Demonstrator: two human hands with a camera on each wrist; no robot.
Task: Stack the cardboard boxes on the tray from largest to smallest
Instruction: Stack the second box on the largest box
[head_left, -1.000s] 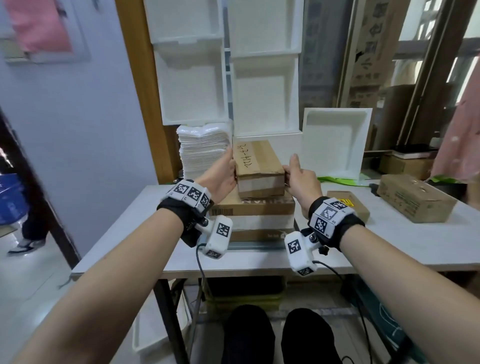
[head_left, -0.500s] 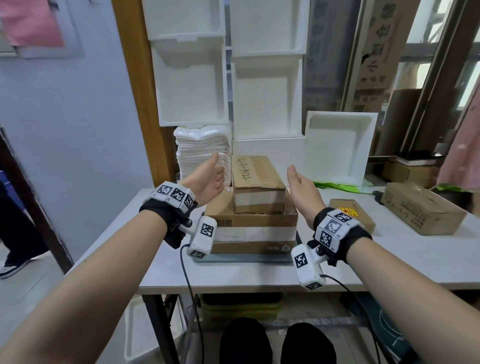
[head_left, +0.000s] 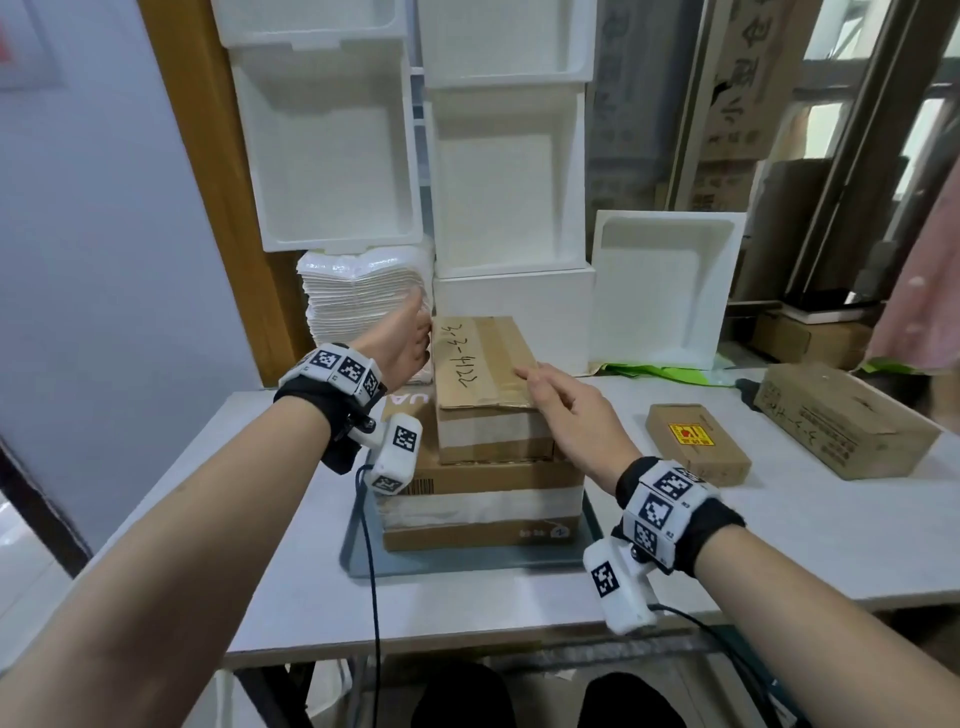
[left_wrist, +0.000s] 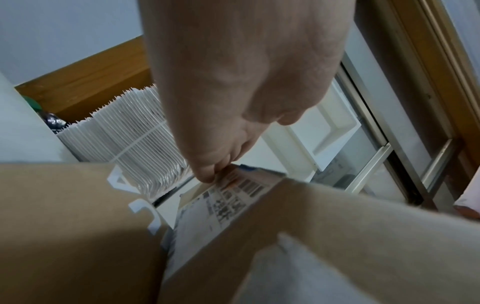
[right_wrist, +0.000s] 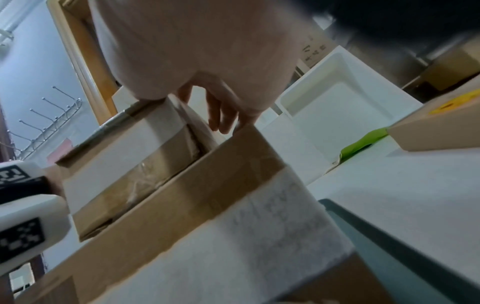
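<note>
Two boxes are stacked on the tray (head_left: 470, 564), which lies on the tabletop (head_left: 779, 545); we take the tray as our landmark. Directly on it sits the large box (head_left: 480, 499), wrapped with a white band of tape. On top of that, set toward the tray's back, sits the middle box (head_left: 485, 384), its lid marked with dark handwriting and a strip of brown tape.

Our left hand (head_left: 402, 343) is at the left side of the middle box, toward the far corner. From the left wrist view the fingertips (left_wrist: 207, 174) touch the edge of a printed label there; whether they pinch it or merely rest against it we cannot tell. Our right hand (head_left: 571, 415) lies on the right edge of the middle box's lid, fingers straight and relaxed, holding nothing. In the right wrist view those fingers (right_wrist: 223, 115) hang loosely beside the box's far right corner.

To the right of the tray, on bare tabletop, lies the small box (head_left: 696, 441) with a yellow sticker on its lid. Farther right of the tray sits a longer box (head_left: 841, 421), angled and untouched.

Behind the tray stand white foam crates (head_left: 509, 171), stacked high, with a pile of white sheets (head_left: 358, 296) to the back left and a foam lid (head_left: 665, 291) leaning upright to the back right.
</note>
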